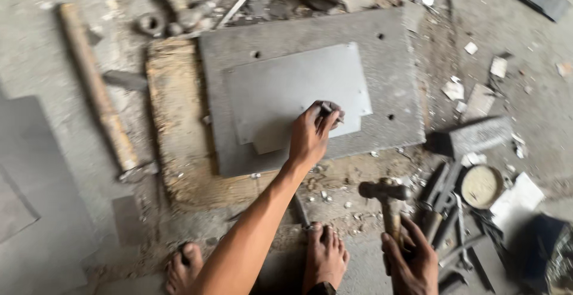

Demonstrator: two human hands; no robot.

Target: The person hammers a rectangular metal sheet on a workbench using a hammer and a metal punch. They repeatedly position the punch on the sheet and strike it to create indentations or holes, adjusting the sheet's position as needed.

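— On the workshop floor, what's held?
— The left hand (310,135) pinches a small punch (329,110) upright on a thin metal sheet (292,89) atop a thick plate (394,62).
— And the other?
— The right hand (412,259) is clenched around a hammer (387,196), near the bare feet.

No pkgs, labels, signs or screens in view. Closest: round tan tin lid (481,186) on floor at right, w/ torn white paper scraps (518,198) beside it, no print legible.
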